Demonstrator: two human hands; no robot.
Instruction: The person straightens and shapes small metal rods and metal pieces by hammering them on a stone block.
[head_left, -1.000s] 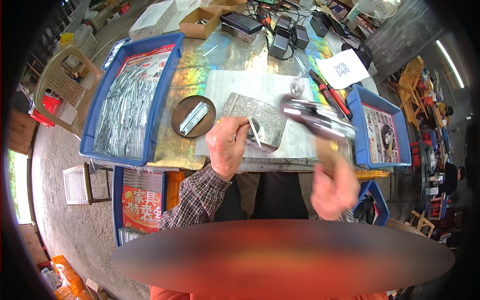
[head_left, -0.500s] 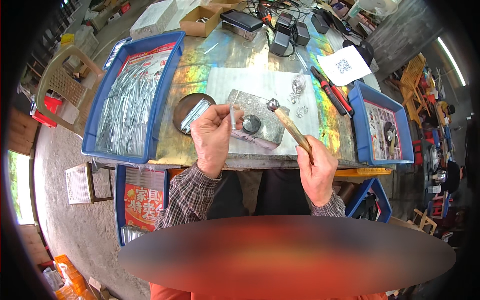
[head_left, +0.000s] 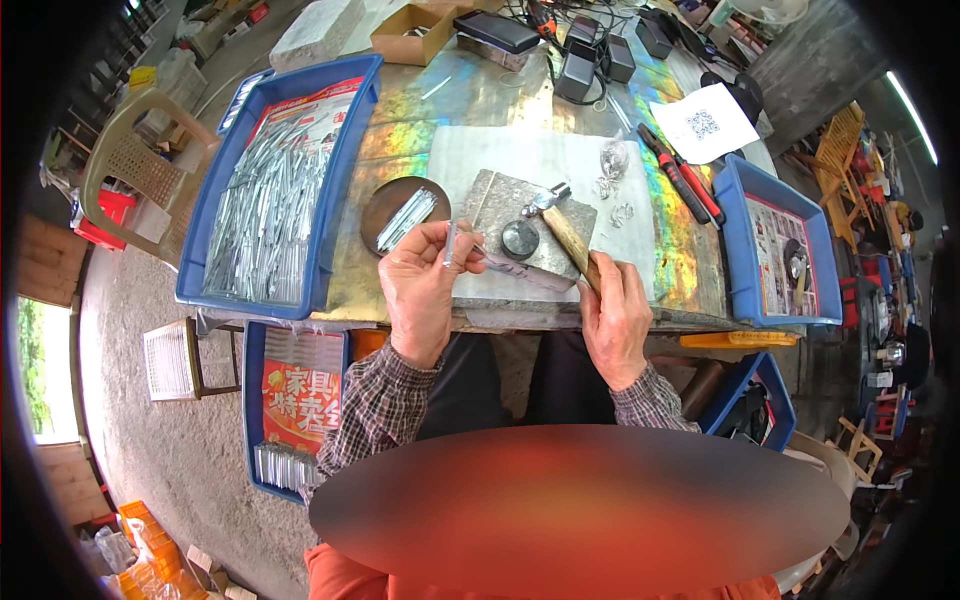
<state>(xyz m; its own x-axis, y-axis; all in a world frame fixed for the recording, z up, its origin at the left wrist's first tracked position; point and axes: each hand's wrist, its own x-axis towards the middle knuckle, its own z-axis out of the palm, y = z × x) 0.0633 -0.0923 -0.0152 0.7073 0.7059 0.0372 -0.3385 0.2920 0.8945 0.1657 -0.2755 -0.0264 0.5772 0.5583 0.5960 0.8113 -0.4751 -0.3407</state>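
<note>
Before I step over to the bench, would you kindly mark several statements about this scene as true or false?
1. The right hand grips a hammer by its wooden handle. True.
2. The left hand is empty. False: the left hand pinches a thin metal piece.
3. A round dark disc sits on the grey block. True.
4. The red-handled pliers lie inside a blue tray. False: the red-handled pliers lie on the table, outside the right-hand blue tray.
5. The round brown dish holds several slim metal pieces. True.
</note>
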